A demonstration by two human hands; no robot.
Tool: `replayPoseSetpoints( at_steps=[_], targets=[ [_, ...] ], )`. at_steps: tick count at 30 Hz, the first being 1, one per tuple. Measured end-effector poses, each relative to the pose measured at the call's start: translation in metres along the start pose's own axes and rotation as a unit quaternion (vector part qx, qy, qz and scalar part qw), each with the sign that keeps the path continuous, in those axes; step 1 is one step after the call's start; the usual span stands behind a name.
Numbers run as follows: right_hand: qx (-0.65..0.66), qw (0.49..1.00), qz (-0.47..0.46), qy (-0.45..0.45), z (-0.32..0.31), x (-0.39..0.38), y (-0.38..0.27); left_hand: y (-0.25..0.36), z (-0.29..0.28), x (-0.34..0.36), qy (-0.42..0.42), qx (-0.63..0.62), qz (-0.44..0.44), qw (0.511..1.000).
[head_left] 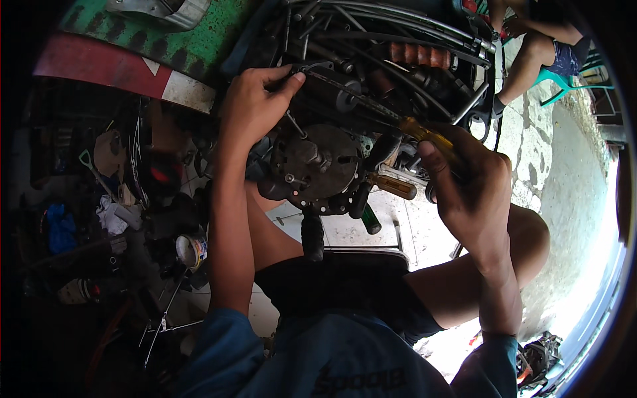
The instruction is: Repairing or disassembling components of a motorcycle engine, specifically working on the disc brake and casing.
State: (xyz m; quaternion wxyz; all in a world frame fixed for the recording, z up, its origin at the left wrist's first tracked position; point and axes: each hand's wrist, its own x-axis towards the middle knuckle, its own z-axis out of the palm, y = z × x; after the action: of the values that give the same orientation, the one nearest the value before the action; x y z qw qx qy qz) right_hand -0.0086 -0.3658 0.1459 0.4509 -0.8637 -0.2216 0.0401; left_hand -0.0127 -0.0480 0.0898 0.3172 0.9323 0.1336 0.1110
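My left hand (pixel 265 99) pinches a small dark metal piece (pixel 318 66) above the jig. My right hand (pixel 464 186) grips a screwdriver with a translucent yellow handle (pixel 413 129), its long shaft pointing up-left toward my left fingertips. A dark washer-like disc (pixel 346 99) sits along or behind that shaft; I cannot tell which. Below is a round steel plate (pixel 332 166) with holes and a central nut, mounted among black grips. Another yellow-handled tool (pixel 395 187) and a green-handled one (pixel 371 217) stick out from beside the plate.
Metal rods and parts (pixel 385 20) crowd the far side, with an orange cylinder (pixel 419 55). A green-and-red board (pixel 119 73) lies upper left. Tools, a tub (pixel 191 251) and clutter fill the left. Another person's leg (pixel 524 63) and a green chair (pixel 557 86) are upper right.
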Motion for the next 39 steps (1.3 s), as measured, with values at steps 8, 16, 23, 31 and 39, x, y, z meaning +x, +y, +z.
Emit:
replayPoseSetpoints(
  at_steps=[8, 16, 23, 31, 39],
  targets=[
    [0.019, 1.000, -0.004, 0.005, 0.002, 0.001, -0.001, 0.008, -0.004, -0.001, -0.020, 0.007, -0.030, 0.999],
    [0.024, 1.000, 0.006, 0.004, 0.003, 0.002, 0.002, 0.012, -0.004, -0.001, -0.022, 0.017, -0.042, 0.999],
    [0.045, 0.997, 0.065, -0.012, 0.001, 0.002, 0.001, 0.015, -0.004, -0.001, -0.023, 0.022, -0.045, 0.998],
    [0.159, 0.982, 0.096, -0.021, 0.003, 0.004, 0.004, 0.010, -0.003, -0.002, -0.016, 0.014, -0.034, 0.999],
    [0.188, 0.965, 0.172, -0.059, -0.006, 0.011, 0.009, 0.009, -0.002, -0.002, -0.015, 0.012, -0.029, 0.999]
  ],
)
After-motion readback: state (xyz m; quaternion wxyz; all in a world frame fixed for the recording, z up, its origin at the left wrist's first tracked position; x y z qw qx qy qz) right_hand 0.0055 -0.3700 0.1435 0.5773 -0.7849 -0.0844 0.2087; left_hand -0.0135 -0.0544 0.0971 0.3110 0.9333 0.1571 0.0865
